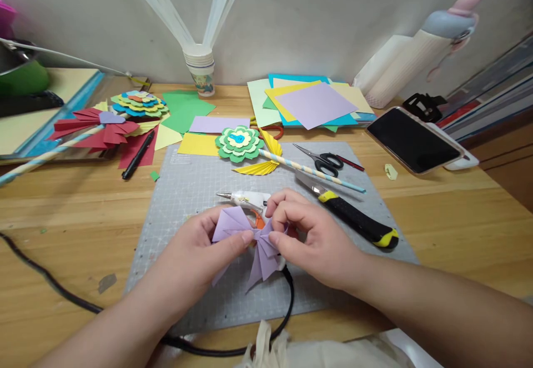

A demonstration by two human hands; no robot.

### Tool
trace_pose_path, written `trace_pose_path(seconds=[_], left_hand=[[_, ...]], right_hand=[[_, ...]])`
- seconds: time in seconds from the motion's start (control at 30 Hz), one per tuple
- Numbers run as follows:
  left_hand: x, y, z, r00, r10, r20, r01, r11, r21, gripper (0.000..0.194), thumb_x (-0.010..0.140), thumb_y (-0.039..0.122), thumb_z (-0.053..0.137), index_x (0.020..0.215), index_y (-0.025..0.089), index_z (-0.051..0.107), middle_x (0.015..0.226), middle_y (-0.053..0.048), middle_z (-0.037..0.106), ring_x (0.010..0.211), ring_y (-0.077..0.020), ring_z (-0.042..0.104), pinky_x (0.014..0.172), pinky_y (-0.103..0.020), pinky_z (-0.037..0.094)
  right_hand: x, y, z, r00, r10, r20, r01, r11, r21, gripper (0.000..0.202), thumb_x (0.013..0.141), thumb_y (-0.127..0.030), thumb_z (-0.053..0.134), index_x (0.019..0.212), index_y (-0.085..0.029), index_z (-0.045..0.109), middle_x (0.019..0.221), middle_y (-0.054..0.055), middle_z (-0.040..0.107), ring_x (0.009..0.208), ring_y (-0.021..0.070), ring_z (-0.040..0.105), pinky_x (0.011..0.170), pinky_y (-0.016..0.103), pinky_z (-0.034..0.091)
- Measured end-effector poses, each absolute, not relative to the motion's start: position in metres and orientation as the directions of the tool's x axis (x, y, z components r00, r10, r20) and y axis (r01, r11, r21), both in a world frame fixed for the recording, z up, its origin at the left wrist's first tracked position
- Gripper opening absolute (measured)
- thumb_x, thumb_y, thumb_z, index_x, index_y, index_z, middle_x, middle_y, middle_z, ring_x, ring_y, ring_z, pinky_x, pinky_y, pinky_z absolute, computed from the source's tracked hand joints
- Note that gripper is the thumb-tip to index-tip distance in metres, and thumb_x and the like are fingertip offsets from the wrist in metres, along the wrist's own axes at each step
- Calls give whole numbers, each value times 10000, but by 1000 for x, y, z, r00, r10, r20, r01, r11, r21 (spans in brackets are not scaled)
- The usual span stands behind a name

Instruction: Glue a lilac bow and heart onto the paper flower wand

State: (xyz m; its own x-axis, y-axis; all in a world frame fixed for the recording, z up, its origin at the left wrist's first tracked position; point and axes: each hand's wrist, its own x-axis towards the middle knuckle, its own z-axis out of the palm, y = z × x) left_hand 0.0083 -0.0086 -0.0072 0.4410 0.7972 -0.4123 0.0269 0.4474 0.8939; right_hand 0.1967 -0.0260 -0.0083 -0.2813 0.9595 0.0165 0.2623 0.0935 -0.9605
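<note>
A folded purple paper bow [263, 257] is held above the grey cutting mat [333, 279]. My left hand [208, 246] pinches its left part, thumb resting near the bow's centre. My right hand [314, 240] grips the right loop between thumb and fingers, which hide part of it. Just behind the bow lies a white glue gun [245, 198] with an orange trigger, partly covered by the hands. Farther back on the mat is a green layered paper flower [239, 144] on a striped stick, with yellow pleated paper beside it.
Right of my hands lie a black-and-yellow utility knife [358, 221], black scissors [327, 164] and a phone [414, 139]. Coloured paper [318, 104] and a cup of glue sticks [202, 78] stand behind. A red bow flower [91, 129] and black pen [139, 155] are left. A black cable [45, 276] crosses the front.
</note>
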Motion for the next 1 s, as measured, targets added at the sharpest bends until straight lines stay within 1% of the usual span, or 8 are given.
trace_pose_path(seconds=[0.13, 0.3, 0.6, 0.7, 0.8, 0.87, 0.93, 1.0], left_hand=[[8, -9, -7, 442, 797, -412, 37, 443, 896, 190, 747, 347, 707, 872, 210, 664, 817, 26, 706, 685, -90, 578, 624, -182, 440], [9, -9, -6, 442, 798, -410, 40, 439, 897, 175, 742, 351, 708, 818, 200, 664, 754, 35, 683, 655, -85, 559, 596, -176, 419], [10, -10, -6, 428, 789, -440, 51, 465, 884, 211, 737, 362, 704, 872, 204, 667, 815, 1, 706, 694, -126, 583, 623, -210, 432], [8, -9, -6, 402, 805, -435, 19, 468, 884, 176, 735, 356, 709, 818, 209, 658, 744, 19, 685, 684, -120, 582, 623, -201, 428], [7, -8, -5, 348, 834, -428, -8, 459, 889, 166, 723, 350, 721, 769, 207, 650, 704, 31, 665, 667, -107, 568, 625, -190, 420], [7, -7, -4, 313, 857, -410, -9, 434, 901, 173, 709, 349, 733, 748, 202, 651, 689, 31, 657, 635, -97, 546, 600, -182, 404], [7, -6, -3, 303, 865, -400, -4, 421, 907, 179, 697, 350, 741, 749, 200, 656, 682, 30, 651, 613, -94, 528, 576, -182, 388], [7, -6, -3, 329, 854, -404, 11, 425, 905, 185, 691, 355, 742, 756, 201, 663, 682, 27, 651, 612, -99, 530, 570, -189, 382]], right_hand=[[197, -27, -7, -275, 960, 41, 284, 122, -951, 138, 706, -81, 533, 636, -179, 466, 886, 19, 490, 728, 110, 477, 559, 228, 360], [196, -26, -7, -274, 960, 60, 295, 143, -945, 143, 716, -83, 542, 638, -178, 469, 885, 20, 492, 737, 110, 484, 563, 222, 368], [197, -26, -9, -281, 959, 21, 295, 108, -949, 120, 760, -161, 591, 671, -184, 514, 896, 23, 489, 772, 125, 497, 601, 234, 407], [197, -27, -12, -244, 970, 24, 190, 73, -979, 85, 781, -210, 596, 827, -210, 525, 911, 22, 496, 825, 142, 509, 647, 252, 438], [197, -28, -13, -170, 984, -46, 4, -46, -999, 284, 799, -259, 597, 1037, -251, 443, 969, 15, 490, 750, 115, 502, 583, 230, 439], [197, -28, -12, -199, 974, -110, -42, -120, -992, 219, 814, -288, 583, 987, -231, 462, 874, -2, 495, 662, 98, 475, 537, 215, 415], [196, -28, -12, -249, 957, -147, -27, -158, -987, 132, 830, -313, 564, 848, -196, 505, 741, -19, 480, 616, 95, 452, 541, 220, 402], [195, -28, -11, -271, 951, -150, -7, -158, -987, 169, 835, -325, 557, 759, -178, 524, 691, -18, 478, 615, 99, 449, 566, 233, 406]])
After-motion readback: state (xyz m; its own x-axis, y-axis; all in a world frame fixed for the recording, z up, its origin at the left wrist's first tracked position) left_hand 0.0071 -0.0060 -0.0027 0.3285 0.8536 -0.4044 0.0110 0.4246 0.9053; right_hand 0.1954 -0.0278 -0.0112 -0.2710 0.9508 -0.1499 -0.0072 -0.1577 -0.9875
